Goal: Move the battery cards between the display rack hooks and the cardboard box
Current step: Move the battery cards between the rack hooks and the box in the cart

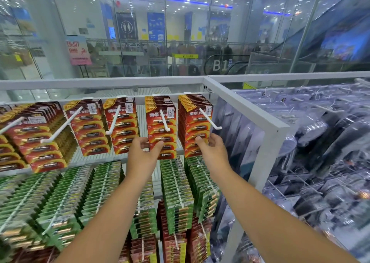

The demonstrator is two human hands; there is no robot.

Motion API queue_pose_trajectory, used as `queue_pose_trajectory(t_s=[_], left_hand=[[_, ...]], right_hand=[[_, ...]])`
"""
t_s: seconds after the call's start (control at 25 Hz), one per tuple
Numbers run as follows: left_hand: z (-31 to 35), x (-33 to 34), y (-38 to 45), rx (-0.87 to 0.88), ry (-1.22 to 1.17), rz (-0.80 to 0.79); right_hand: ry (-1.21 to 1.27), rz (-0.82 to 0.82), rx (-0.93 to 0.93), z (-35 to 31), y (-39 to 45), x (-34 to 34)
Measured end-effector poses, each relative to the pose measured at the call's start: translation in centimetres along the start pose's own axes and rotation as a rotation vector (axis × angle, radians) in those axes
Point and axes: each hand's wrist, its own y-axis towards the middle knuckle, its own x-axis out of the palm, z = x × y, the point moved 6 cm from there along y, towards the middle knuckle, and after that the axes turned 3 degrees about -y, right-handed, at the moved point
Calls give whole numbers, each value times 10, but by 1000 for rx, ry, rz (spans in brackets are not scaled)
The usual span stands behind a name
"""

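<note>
Red battery cards hang in stacks on white hooks along the top row of the display rack. My left hand (pixel 142 152) grips the lower left edge of the second stack from the right (pixel 161 120), which hangs on its hook (pixel 165 120). My right hand (pixel 212 148) holds the lower part of the rightmost red stack (pixel 195 118), thumb on the front card, under its hook (pixel 210 118). Both stacks are still on their hooks. No cardboard box is in view.
More red stacks (pixel 88 126) hang to the left. Rows of green battery cards (pixel 176 192) hang below, with dark red cards under them. A white rack frame post (pixel 272 142) stands at the right, and clear-packaged goods (pixel 320 142) hang beyond it. A glass wall is behind.
</note>
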Motion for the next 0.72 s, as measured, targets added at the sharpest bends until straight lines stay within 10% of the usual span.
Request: queue_pose_trajectory(t_s=[0.72], left_hand=[[-83,72,-239,-138,137,-211]], right_hand=[[-61,-151,300,167,-206,-188]])
